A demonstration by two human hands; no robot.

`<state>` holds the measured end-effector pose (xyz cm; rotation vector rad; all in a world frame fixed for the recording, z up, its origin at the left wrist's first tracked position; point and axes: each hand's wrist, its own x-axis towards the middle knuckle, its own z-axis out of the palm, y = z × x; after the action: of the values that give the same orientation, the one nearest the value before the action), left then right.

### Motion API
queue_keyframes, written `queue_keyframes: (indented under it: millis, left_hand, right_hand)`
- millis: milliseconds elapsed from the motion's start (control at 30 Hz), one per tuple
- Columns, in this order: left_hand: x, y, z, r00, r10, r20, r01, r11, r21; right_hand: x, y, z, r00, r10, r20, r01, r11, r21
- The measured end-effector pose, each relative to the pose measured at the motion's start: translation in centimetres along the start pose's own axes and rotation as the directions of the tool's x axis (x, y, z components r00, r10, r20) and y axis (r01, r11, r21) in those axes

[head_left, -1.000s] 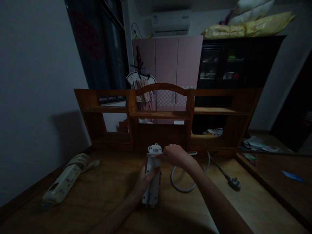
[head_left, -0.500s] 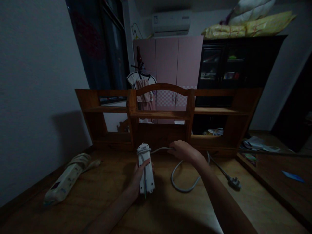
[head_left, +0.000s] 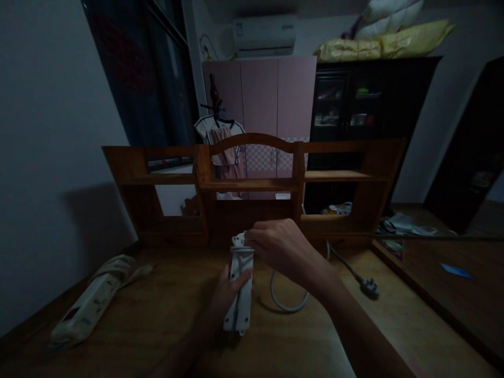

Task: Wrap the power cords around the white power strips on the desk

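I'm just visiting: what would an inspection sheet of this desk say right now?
Surface: wooden desk, dimly lit.
Job's things: white power strip, held lengthwise.
Clutter: second power strip lying far left; papers at right.
Fingers: left hand wraps the strip's middle; right hand curled over its far end, grip hidden.
Cables: cord loops on the desk, ending in a plug lying loose.
Surroundings: shelf unit behind; wardrobe, air conditioner beyond.
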<state>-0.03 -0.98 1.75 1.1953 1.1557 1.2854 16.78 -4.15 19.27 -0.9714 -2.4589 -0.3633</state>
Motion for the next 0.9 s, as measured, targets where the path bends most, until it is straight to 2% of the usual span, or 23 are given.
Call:
queue_keyframes:
  millis: [200,267,333,433,567,667,733,800,900]
  left_hand:
    - [-2.2,0.2,0.9,0.964,-0.08,0.252,0.075,0.997,0.032]
    - [-2.4,-0.1,1.0,0.935,-0.144,0.323,0.128,0.989,0.069]
    - [-2.6,0.1,1.0,0.888,-0.201,0.413,0.162,0.978,0.129]
    - [-3.1,1.4,1.1,0.813,-0.175,0.555,0.058,0.973,0.223]
    - [-3.9,3.5,1.2,0.764,-0.058,0.643,-0.198,0.927,0.318]
    - [-4.1,3.6,0.8,0.771,-0.085,0.631,-0.253,0.868,0.427]
    - [-3.9,3.0,0.4,0.784,-0.085,0.615,-0.248,0.865,0.436]
    - [-3.6,2.1,0.0,0.792,-0.055,0.608,-0.22,0.903,0.369]
    - [-2.8,0.9,-0.2,0.801,-0.032,0.598,-0.119,0.97,0.211]
  right_hand:
    - [-0.3,-1.9,0.2,0.984,-0.15,0.096,0.151,0.989,0.001]
    - [-0.1,-1.9,0.7,0.978,-0.165,0.127,0.165,0.986,0.013]
    - [0.1,-1.2,1.3,0.982,-0.136,0.134,0.129,0.99,0.054]
    - [0.4,1.0,2.3,0.991,-0.062,0.117,0.038,0.98,0.197]
    - [0.6,4.2,4.6,0.979,0.008,0.204,-0.1,0.891,0.443]
    - [0.7,5.8,7.0,0.94,-0.023,0.342,-0.192,0.79,0.582]
    - [0.7,6.7,8.4,0.918,-0.081,0.388,-0.22,0.71,0.669]
    - [0.5,7.7,9.6,0.912,-0.088,0.401,-0.248,0.659,0.71]
    - [0.1,9.5,11.1,0.901,0.006,0.434,-0.331,0.655,0.679]
